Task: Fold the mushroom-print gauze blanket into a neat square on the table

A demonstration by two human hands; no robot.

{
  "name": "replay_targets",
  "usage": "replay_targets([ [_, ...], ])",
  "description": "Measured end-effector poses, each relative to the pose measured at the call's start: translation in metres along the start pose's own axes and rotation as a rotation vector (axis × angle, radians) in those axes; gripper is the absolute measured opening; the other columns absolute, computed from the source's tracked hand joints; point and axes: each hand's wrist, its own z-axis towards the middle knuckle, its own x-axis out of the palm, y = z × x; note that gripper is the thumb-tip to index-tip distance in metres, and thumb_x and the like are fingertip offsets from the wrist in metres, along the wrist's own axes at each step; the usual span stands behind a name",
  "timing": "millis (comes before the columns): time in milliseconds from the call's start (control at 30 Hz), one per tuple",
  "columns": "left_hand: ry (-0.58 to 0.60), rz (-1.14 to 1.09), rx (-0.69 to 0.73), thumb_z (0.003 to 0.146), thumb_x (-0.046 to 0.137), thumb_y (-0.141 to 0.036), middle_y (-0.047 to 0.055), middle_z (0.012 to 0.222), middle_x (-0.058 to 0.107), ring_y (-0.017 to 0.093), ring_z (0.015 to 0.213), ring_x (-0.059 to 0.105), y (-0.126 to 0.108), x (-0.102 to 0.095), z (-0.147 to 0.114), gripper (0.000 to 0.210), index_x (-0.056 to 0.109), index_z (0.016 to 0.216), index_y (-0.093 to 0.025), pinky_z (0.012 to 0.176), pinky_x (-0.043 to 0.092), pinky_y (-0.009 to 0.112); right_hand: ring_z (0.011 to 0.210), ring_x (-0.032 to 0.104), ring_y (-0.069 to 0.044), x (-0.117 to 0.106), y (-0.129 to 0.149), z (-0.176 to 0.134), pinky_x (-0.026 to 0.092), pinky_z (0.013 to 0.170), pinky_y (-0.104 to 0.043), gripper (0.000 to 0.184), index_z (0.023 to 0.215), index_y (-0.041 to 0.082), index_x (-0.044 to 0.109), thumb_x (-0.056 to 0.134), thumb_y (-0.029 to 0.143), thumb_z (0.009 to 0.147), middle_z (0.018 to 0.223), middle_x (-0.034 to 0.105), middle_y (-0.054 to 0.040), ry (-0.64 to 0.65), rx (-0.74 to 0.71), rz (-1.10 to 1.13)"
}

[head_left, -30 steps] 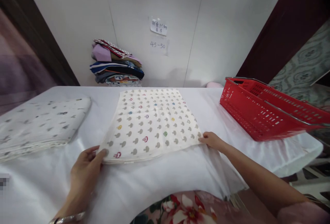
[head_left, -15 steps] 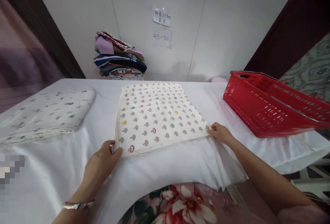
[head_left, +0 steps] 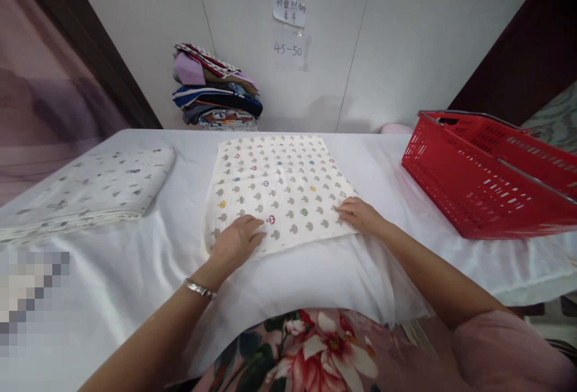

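A cream cloth (head_left: 288,190) printed with grey and a few coloured mushrooms lies folded flat in front of me. My left hand (head_left: 237,240) rests on its near left part, fingers stretched out over the fabric. On the near right edge, my right hand (head_left: 359,214) touches the top of the cloth with its fingers extended. Neither hand grips the fabric. To the left lies another folded white cloth (head_left: 99,187) with small grey prints.
A white-covered table (head_left: 148,296) carries everything. At the right stands a red perforated basket (head_left: 487,181) with metal handles. Several folded fabrics (head_left: 216,91) are stacked at the back against the wall, under paper notes (head_left: 288,49). A blurred patch covers the lower left corner.
Both hands have let go of the cloth's near corners and moved inward onto its top. The view has shifted slightly.
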Motion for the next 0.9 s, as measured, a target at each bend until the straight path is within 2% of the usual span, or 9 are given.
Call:
replay_targets([
  [100,0.054,-0.004,-0.012,0.088,0.045,-0.03,0.004,0.097,0.063,0.018,0.09,0.058,0.0,0.006,0.008,0.021,0.063,0.093,-0.021,0.075,0.046,0.029,0.097,0.055,-0.02,0.003,-0.003,0.003,0.045,0.083,-0.034,0.016,0.088,0.024,0.068,0.052,0.026,0.085,0.097,0.064,-0.0043,-0.007,0.004,0.0],
  [233,0.073,0.032,0.012,0.09,0.04,-0.026,0.004,0.091,0.062,0.017,0.086,0.057,-0.002,0.004,0.009,0.023,0.062,0.086,-0.019,0.072,0.044,0.028,0.09,0.056,-0.019,0.005,-0.002,0.001,0.045,0.078,-0.032,0.02,0.08,0.023,0.066,0.048,0.025,0.088,0.089,0.064,-0.0034,-0.071,-0.023,0.008],
  [400,0.023,0.129,-0.034,0.09,0.04,-0.023,0.004,0.089,0.061,0.018,0.086,0.057,-0.007,-0.001,0.009,0.022,0.061,0.085,-0.017,0.068,0.042,0.028,0.09,0.056,-0.018,0.004,-0.002,0.0,0.044,0.077,-0.029,0.022,0.08,0.023,0.065,0.045,0.023,0.089,0.09,0.064,-0.0033,-0.169,-0.008,0.016],
  [567,0.046,0.12,-0.034,0.09,0.041,-0.024,0.004,0.088,0.061,0.017,0.085,0.057,-0.005,0.002,0.008,0.022,0.061,0.084,-0.018,0.069,0.043,0.027,0.09,0.056,-0.018,0.008,-0.006,0.002,0.045,0.076,-0.03,0.022,0.08,0.024,0.066,0.046,0.025,0.088,0.091,0.064,-0.0034,-0.123,-0.005,0.014],
  [633,0.015,0.101,-0.02,0.091,0.041,-0.025,0.004,0.089,0.061,0.017,0.086,0.057,-0.003,0.004,0.007,0.021,0.06,0.087,-0.018,0.07,0.044,0.028,0.091,0.056,-0.018,0.009,-0.006,0.001,0.045,0.078,-0.031,0.021,0.083,0.024,0.066,0.046,0.026,0.088,0.092,0.064,-0.0039,-0.118,-0.004,0.026],
  [800,-0.142,0.003,0.09,0.092,0.04,-0.029,0.007,0.097,0.063,0.019,0.093,0.057,-0.008,0.003,-0.005,0.023,0.06,0.097,-0.018,0.081,0.047,0.031,0.101,0.055,-0.02,0.002,0.007,-0.009,0.045,0.087,-0.035,0.021,0.099,0.025,0.064,0.046,0.029,0.089,0.105,0.062,-0.0051,-0.202,-0.023,0.101],
  [900,-0.129,-0.05,0.222,0.092,0.042,-0.03,0.007,0.098,0.063,0.018,0.093,0.057,-0.015,0.001,-0.017,0.022,0.061,0.095,-0.019,0.084,0.047,0.032,0.1,0.055,-0.021,-0.002,0.019,-0.023,0.045,0.087,-0.037,0.023,0.1,0.026,0.064,0.043,0.029,0.09,0.103,0.062,-0.0063,-0.257,-0.064,0.096],
])
